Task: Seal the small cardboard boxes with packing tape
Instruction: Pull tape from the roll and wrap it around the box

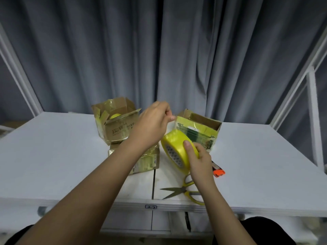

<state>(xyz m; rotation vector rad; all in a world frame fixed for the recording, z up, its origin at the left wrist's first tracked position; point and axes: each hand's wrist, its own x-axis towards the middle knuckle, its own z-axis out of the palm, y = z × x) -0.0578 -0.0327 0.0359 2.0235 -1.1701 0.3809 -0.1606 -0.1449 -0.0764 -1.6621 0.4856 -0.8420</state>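
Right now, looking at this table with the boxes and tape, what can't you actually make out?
All in the head view:
- Third cardboard box: mostly covered by the left forearm.
- Orange-tipped tool: largely behind the right hand; type unclear.
- Pulled tape end at the left hand: motion-blurred; whether tape is pinched is uncertain.
- Left open box: walls hide all but a yellow object.
- Scissors: upper handle behind the right wrist.
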